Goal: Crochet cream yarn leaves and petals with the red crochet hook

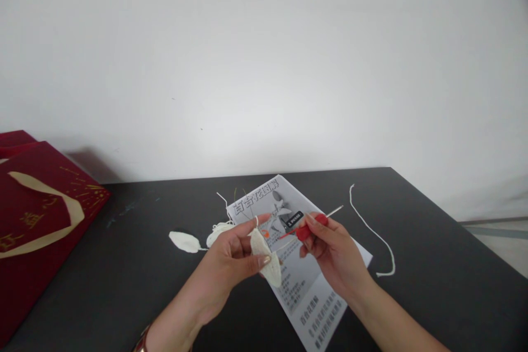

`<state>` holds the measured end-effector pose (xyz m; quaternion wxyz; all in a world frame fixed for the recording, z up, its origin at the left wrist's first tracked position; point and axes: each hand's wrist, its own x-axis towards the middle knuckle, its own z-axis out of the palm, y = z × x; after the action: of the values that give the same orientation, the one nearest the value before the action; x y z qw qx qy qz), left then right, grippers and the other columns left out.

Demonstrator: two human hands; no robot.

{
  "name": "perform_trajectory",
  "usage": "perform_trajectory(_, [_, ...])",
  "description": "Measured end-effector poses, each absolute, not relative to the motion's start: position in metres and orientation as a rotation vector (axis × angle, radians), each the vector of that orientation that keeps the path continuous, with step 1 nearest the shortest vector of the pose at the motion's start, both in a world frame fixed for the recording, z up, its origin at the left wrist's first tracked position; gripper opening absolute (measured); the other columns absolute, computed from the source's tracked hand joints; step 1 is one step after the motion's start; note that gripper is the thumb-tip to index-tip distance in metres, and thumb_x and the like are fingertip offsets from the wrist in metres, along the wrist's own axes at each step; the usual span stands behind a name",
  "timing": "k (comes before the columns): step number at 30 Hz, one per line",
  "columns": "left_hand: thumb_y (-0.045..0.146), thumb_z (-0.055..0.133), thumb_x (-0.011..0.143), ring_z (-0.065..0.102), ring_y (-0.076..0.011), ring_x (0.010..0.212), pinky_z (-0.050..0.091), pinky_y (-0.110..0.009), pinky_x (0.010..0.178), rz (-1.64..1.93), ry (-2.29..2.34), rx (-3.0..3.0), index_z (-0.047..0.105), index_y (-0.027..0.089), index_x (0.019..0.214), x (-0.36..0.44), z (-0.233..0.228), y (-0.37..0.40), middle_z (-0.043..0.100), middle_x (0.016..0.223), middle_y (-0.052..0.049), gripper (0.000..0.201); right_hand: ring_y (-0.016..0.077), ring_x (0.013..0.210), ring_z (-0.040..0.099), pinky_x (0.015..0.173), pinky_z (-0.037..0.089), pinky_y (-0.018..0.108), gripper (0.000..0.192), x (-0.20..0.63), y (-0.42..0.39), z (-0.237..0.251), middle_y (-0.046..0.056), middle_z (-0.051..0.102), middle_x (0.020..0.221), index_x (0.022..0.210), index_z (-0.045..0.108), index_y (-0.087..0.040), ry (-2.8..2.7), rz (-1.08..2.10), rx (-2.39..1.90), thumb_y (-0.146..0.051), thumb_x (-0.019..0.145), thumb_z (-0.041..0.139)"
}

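My left hand [233, 256] is closed on a white crocheted petal [259, 245], pinched between thumb and fingers, with its pointed end hanging below the thumb. A short piece of white yarn stands up at the petal's top by my index finger. To the right, my right hand [330, 245] grips a crochet hook [313, 225] with a thick red handle; a thin metal end sticks out to the upper right. Between the hands, a strand of white yarn [285, 247] runs from the petal toward my right fingers. Where it ends is hidden.
Beneath both hands lies a printed sheet [317, 286] with a flower picture. Left of it are a second white petal [184, 242] and a yarn bundle [218, 231]. A loose yarn piece [373, 230] curves at right. A red gift bag [45, 214] stands far left on the black table [136, 264].
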<state>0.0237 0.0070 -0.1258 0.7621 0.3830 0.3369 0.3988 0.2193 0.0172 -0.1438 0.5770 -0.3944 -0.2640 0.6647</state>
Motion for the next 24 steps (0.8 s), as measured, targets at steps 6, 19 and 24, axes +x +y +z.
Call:
perform_trajectory(6, [0.010, 0.074, 0.076, 0.068, -0.0246, 0.103, 0.048, -0.035, 0.088, 0.874, 0.737, 0.855, 0.057, 0.019, 0.130, 0.0240, -0.1268, 0.0088, 0.074, 0.111, -0.010, 0.057, 0.0077, 0.047, 0.050, 0.043, 0.054, 0.021, 0.024, 0.2189, 0.0148, -0.1406, -0.001, 0.063, 0.060, 0.066, 0.070, -0.014, -0.661, 1.492, -0.931, -0.035, 0.069, 0.081])
perform_trajectory(19, [0.011, 0.072, 0.078, 0.070, -0.0219, 0.096, 0.051, -0.032, 0.082, 0.873, 0.739, 0.843, 0.059, 0.020, 0.129, 0.0214, -0.1276, 0.0099, 0.075, 0.107, -0.009, 0.053, 0.0080, 0.047, 0.052, 0.045, 0.052, 0.021, 0.023, 0.2189, 0.0125, -0.1413, 0.000, 0.066, 0.062, 0.066, 0.069, -0.015, -0.708, 1.441, -0.936, -0.035, 0.072, 0.079])
perform_trajectory(24, [0.011, 0.073, 0.077, 0.070, -0.0218, 0.094, 0.051, -0.032, 0.083, 0.893, 0.765, 0.829, 0.060, 0.020, 0.128, 0.0233, -0.1265, 0.0101, 0.076, 0.105, -0.009, 0.053, 0.0077, 0.046, 0.053, 0.046, 0.051, 0.021, 0.023, 0.2193, 0.0124, -0.1410, 0.000, 0.067, 0.062, 0.066, 0.070, -0.015, -0.723, 1.431, -0.939, -0.036, 0.073, 0.079])
